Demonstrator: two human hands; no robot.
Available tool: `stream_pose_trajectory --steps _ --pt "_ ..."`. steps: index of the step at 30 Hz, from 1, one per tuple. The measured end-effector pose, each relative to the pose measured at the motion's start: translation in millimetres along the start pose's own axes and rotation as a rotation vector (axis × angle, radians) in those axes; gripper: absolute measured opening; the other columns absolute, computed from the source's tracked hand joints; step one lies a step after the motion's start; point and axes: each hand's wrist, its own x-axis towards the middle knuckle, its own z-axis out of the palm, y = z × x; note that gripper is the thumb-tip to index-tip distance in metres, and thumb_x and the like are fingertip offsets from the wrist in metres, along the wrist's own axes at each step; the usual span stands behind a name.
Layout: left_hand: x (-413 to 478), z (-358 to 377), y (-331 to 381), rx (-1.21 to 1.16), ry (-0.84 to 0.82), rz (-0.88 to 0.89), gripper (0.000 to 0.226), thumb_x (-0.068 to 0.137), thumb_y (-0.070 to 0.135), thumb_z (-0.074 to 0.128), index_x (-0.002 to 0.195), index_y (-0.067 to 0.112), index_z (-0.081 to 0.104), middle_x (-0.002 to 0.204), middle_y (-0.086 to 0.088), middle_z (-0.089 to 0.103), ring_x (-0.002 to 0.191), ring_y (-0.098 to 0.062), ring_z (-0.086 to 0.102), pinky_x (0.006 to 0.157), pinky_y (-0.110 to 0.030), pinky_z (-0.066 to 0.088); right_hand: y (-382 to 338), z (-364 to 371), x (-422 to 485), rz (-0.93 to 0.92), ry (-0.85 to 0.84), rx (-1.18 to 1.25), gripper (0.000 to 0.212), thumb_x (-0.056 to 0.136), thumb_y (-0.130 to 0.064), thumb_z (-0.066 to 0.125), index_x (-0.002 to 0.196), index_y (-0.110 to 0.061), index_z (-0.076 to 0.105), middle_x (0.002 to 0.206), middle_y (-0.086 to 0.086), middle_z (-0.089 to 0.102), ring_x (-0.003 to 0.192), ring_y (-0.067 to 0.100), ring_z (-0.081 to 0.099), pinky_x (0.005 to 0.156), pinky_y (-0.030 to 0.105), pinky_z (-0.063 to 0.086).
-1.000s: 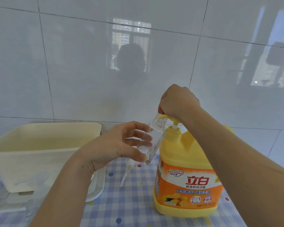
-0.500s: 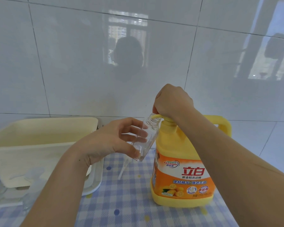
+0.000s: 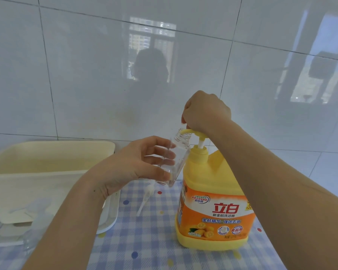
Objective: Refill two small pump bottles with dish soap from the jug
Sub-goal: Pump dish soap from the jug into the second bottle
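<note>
Tablecloth [image 3: 154,240], blue-checked with coloured dots, is covering the surface below a glossy tiled wall [image 3: 86,84]. At 9 o'clock a cream tub [image 3: 47,182] is sitting on a white tray [image 3: 113,217], and the left forearm is crossing in front of both. Something clear is lying at 8 o'clock (too blurred to identify). A loose pump [image 3: 147,191] is lying on the cloth just under the left hand, its thin tube pointing toward 7 o'clock.

The yellow jug [image 3: 213,201] is standing upright slightly right of centre, orange label facing the viewer. The right forearm is passing in front of its right shoulder.

The left hand [image 3: 137,164] is holding the small clear bottle [image 3: 179,158] in the air, just left of the jug's neck. Thumb and fingers are curling around its body, the fingers slightly spread. The bottle's long axis is leaning, base toward 7 o'clock, open threaded mouth toward 1 o'clock.

The right hand [image 3: 205,112] is closing over the top of the jug pump [image 3: 200,142], fingers bunched together. The pump's spout is pointing toward 9 o'clock, with its tip sitting at the bottle's mouth.
</note>
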Motion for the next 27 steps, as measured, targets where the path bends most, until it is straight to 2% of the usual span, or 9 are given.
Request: stream_pose_trajectory --steps 5,11,20,27 --pt "1 -1 -1 0.008 0.008 0.001 0.064 0.054 0.009 0.081 0.113 0.024 0.064 0.110 0.003 0.071 0.102 -0.010 0.069 0.079 -0.031 0.059 2 2 1 0.013 -0.023 0.013 0.027 0.078 -0.008 0.049 0.090 -0.020 0.070 0.085 -0.001 0.070 0.078 0.020 0.064 0.059 0.026 0.045" --pt "3 0 0 0.014 0.015 -0.006 0.065 0.053 0.010 0.081 0.114 0.025 0.063 0.110 0.005 0.071 0.102 -0.011 0.069 0.082 -0.035 0.059 3 2 -1 0.013 -0.035 0.029 0.025 0.080 -0.009 0.051 0.091 -0.019 0.071 0.086 0.000 0.068 0.074 0.020 0.061 0.060 0.027 0.046" --pt "5 -5 -9 0.120 0.004 -0.056 0.071 0.052 0.010 0.082 0.118 0.025 0.062 0.113 0.004 0.070 0.106 -0.012 0.066 0.093 -0.035 0.056 7 16 -17 0.026 -0.106 0.047 0.030 0.078 -0.007 0.048 0.095 -0.018 0.070 0.082 0.001 0.059 0.061 0.016 0.048 0.056 0.027 0.037" --pt "3 -3 -8 0.105 -0.010 -0.048 0.070 0.052 0.007 0.079 0.118 0.023 0.062 0.113 0.004 0.071 0.105 -0.010 0.067 0.089 -0.031 0.056 8 14 -21 0.021 -0.100 0.047 0.019 0.081 -0.007 0.049 0.091 -0.013 0.064 0.074 0.001 0.051 0.060 0.016 0.045 0.060 0.030 0.039"
